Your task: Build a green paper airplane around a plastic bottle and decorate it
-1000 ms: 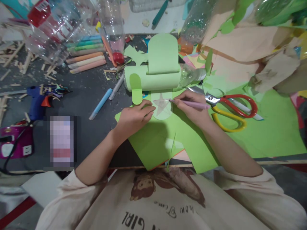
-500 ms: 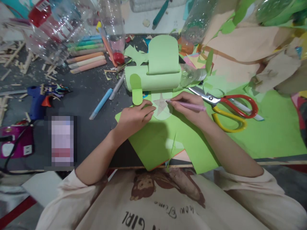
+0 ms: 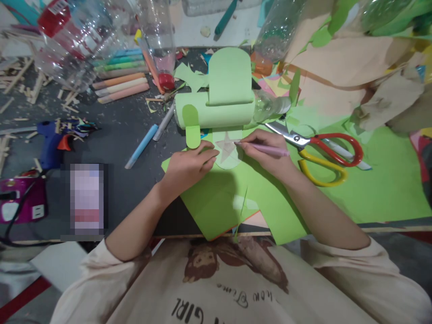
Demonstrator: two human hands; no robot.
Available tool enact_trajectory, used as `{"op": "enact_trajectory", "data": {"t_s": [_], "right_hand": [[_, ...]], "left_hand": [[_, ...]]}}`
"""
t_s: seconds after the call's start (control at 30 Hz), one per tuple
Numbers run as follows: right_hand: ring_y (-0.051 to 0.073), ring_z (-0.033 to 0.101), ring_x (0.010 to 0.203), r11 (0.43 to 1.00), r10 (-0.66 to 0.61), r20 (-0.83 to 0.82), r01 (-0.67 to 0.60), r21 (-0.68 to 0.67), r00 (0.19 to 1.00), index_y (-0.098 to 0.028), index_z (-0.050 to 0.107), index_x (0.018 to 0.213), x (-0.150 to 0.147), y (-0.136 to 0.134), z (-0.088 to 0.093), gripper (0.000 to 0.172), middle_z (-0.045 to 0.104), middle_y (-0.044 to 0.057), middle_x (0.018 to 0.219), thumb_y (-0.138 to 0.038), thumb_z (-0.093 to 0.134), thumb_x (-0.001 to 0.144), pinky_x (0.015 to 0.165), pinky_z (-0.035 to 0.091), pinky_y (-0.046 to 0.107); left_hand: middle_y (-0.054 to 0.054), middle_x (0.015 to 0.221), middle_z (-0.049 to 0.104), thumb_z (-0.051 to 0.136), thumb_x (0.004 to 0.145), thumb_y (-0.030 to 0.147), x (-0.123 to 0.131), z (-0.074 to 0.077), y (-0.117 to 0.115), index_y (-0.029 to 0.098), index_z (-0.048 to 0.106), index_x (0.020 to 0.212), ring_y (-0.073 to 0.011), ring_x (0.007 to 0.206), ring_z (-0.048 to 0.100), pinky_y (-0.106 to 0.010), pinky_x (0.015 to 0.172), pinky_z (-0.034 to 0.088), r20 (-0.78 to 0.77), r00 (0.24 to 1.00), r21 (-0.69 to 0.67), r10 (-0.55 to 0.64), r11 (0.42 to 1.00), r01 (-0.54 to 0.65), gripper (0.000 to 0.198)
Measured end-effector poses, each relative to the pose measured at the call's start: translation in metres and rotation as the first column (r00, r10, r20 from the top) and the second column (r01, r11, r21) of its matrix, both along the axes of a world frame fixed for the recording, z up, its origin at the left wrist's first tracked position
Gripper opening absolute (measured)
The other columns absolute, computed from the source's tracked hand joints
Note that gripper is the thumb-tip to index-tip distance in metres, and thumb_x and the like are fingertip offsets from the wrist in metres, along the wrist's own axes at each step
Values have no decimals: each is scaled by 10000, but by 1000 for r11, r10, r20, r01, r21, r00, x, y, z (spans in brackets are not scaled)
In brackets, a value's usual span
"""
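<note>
My right hand [image 3: 268, 150] pinches a pinkish-purple marker [image 3: 270, 149], its tip at the right side of a star [image 3: 227, 148] coloured on a rounded pale green paper flap [image 3: 232, 163]. To the left, my left hand [image 3: 191, 167] lies with fingers stretched out beside the flap. The flap juts toward me from a plastic bottle [image 3: 270, 105] lying on its side and wrapped in pale green paper [image 3: 222, 112]. A larger rounded paper wing [image 3: 230, 74] extends from its far side, and a small bright green tab [image 3: 192, 136] hangs near its left end.
Scissors [image 3: 303, 141] with red and yellow handles lie right of my right hand on green paper [image 3: 388, 189]. Leftward are a blue marker [image 3: 141, 146], a blue glue gun [image 3: 50, 141] and a blurred-out rectangle [image 3: 87, 198]. Clear bottles [image 3: 157, 40], several markers [image 3: 123, 87] and paper scraps lie farther back.
Both hands and the wrapped bottle stay almost in place. The marker tip remains at the star's right side, with only a very slight shift of the view.
</note>
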State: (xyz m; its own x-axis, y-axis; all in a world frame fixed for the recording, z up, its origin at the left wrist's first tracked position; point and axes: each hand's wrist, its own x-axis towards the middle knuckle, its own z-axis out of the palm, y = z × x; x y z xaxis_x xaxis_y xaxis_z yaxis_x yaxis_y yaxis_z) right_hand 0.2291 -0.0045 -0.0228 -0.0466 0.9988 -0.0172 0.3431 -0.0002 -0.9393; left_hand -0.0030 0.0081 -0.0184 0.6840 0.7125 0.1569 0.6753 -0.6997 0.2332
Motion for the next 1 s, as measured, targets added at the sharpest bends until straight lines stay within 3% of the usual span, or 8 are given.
{"op": "enact_trajectory", "data": {"t_s": [0.13,0.37,0.63,0.83,1.0], "right_hand": [[164,562,587,999,-42,32,41,30,999,-225,633,644,1,0,0,126,645,-2,627,-218,681,761,553,419,301],[157,594,603,999,50,5,-51,3,999,-210,653,661,0,0,1,103,684,8,666,-209,667,762,552,432,282],[155,578,616,999,31,-33,-31,-11,999,-205,654,674,1,2,-2,85,669,9,667,-238,669,751,568,423,279],[139,537,586,999,-8,-31,7,-47,999,-200,608,603,0,3,0,170,626,-3,613,-242,695,743,541,391,264],[143,564,596,995,91,-65,-93,-27,994,-193,659,673,-3,2,1,149,668,11,658,-305,700,762,543,405,262]], "left_hand": [[-29,1086,736,334,1038,327,0,0,0,220,684,1065,-112,705,698,-240,515,388,-12,1000,-16,7,1000,-8,367],[-19,1088,735,358,1033,318,0,-1,0,216,690,1067,-114,716,700,-238,518,388,-26,1000,-7,5,1000,-5,349],[-7,1126,723,352,1034,333,3,1,0,237,691,1117,-132,789,713,-239,532,397,-97,994,-49,39,998,-44,362],[-15,1161,709,380,1021,328,4,2,1,240,688,1141,-141,840,710,-237,546,402,-116,992,-114,52,991,-65,342],[-18,1170,705,382,1019,332,4,2,2,240,687,1159,-159,855,710,-246,552,400,-128,990,-124,55,990,-71,347]]}}
